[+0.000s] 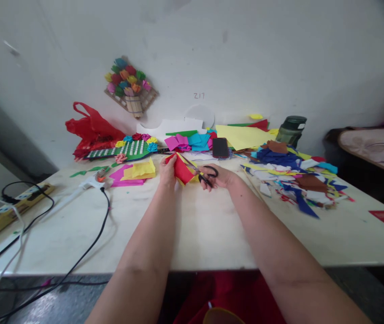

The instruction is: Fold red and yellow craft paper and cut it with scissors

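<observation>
My left hand [168, 170] pinches the left edge of a piece of red paper [182, 172], and yellow paper [194, 179] shows along its border. In my right hand [219, 175] is a pair of scissors [208, 174] with black handles, fingers through the loops. The blades point up and left and lie at the red paper's upper right edge. Whether they touch it I cannot tell. Both hands are just above the white table [212, 229]. Left of them lie yellow sheets [140, 170] on top of magenta paper [119, 175].
A pile of colored scraps [300, 175] spreads on the right, near a green bottle [291, 130]. Behind my hands lies a phone [220, 148]. A glue gun [93, 180] with a black cord rests at left, before a red bag [93, 130] and a green flower-trimmed craft [133, 150].
</observation>
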Demonstrator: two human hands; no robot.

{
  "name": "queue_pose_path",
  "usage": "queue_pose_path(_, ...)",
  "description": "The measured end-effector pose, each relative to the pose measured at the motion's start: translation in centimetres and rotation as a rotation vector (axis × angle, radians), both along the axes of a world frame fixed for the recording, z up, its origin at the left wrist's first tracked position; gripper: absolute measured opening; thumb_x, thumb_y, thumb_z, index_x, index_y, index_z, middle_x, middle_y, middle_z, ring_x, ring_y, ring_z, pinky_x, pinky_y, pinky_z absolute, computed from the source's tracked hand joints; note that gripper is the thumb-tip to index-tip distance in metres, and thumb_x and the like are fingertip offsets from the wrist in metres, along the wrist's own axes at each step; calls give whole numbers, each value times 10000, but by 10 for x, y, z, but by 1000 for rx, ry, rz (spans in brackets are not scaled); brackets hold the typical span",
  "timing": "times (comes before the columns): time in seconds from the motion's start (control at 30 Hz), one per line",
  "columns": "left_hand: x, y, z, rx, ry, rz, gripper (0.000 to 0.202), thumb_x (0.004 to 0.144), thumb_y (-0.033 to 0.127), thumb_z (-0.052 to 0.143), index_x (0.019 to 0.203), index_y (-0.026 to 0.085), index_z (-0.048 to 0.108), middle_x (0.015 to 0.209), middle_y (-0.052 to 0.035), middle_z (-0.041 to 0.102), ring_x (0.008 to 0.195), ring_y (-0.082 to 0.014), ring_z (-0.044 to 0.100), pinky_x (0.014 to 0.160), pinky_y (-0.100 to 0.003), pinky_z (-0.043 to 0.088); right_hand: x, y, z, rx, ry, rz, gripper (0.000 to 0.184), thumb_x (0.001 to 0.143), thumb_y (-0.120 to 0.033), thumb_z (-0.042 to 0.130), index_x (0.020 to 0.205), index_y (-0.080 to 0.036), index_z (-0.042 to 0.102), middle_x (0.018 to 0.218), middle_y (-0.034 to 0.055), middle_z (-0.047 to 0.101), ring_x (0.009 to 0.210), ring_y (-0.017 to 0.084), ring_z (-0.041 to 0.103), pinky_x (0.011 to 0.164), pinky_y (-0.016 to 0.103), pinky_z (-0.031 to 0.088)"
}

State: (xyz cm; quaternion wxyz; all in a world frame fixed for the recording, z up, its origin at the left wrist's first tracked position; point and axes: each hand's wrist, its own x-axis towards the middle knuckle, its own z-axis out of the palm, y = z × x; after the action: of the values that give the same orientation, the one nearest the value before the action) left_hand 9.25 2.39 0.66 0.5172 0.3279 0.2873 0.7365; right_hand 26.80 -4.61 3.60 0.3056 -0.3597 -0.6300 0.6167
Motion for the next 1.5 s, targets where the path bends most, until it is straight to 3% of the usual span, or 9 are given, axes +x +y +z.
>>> queue_pose_path(0.2,-2,-1,3,30,55,-52,306,496,285,769,691,151,576,652,-11,642,583,-139,603,626,-276,485,18,-3,6,41,2,12,523,675,-567,585,914,-102,570,489,38,617,354,110,533,286,163,274)
queue_pose_path(0.37,-3,-4,3,41,116,-107,313,507,300,773,715,152,592,658,-15,646,588,-142,607,647,-291,489,22,-3,6,24,0,16,529,647,-572,608,888,-103,571,481,29,611,347,109,519,325,187,361)
queue_pose_path(0.67,-4,-5,3,38,126,-112,303,512,298,770,701,155,581,654,-9,644,578,-138,601,640,-287,483,25,-1,9,16,-118,17,475,668,-543,609,862,-113,559,457,24,598,339,109,520,303,175,340)
queue_pose_path(1.07,1,-8,3,37,127,-142,323,496,309,772,702,157,574,633,2,611,545,-120,572,593,-267,464,1,3,-1,92,-66,-94,374,751,-489,560,829,-123,553,463,23,603,330,105,522,284,157,296)
queue_pose_path(1.37,3,-7,3,69,101,-146,370,509,302,766,816,152,626,705,-15,641,589,-114,583,610,-247,473,-17,10,-16,136,-14,-198,365,764,-500,548,801,-137,536,480,22,609,332,108,529,263,152,260)
queue_pose_path(1.5,4,-6,3,38,100,-131,371,488,323,773,769,153,599,652,-2,623,555,-111,570,581,-242,469,-21,9,-16,136,-12,-227,364,754,-511,557,764,-148,528,478,15,605,328,103,523,259,153,251)
